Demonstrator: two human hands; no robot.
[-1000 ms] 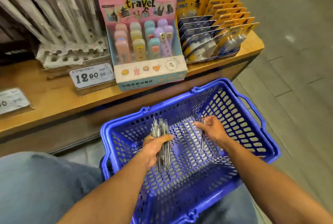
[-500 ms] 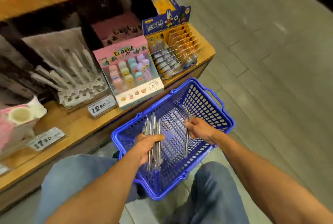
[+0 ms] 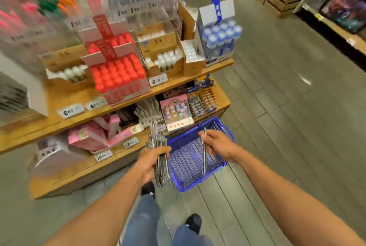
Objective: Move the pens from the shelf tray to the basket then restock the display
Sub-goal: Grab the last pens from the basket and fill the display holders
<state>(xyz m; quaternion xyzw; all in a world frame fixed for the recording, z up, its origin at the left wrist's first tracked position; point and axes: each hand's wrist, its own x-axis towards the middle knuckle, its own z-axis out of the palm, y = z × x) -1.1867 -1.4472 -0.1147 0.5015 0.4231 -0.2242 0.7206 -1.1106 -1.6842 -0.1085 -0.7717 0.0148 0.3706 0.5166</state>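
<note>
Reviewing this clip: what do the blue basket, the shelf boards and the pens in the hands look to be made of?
Basket: moulded plastic, glossy blue, judging by its open lattice walls. Shelf boards: wood or wood-look laminate, matte tan with faint grain; which one is unclear. Pens in the left hand and right hand: a silvery bundle and a single pen, metal or clear-wrapped plastic; too blurred to tell.

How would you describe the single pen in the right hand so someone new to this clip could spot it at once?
Start at the blue basket on the floor below the wooden shelves. Above its open top the right hand pinches one slim silvery pen, hanging roughly upright. It stands alone, unlike the thick bundle of pens gripped in the left hand.
</note>
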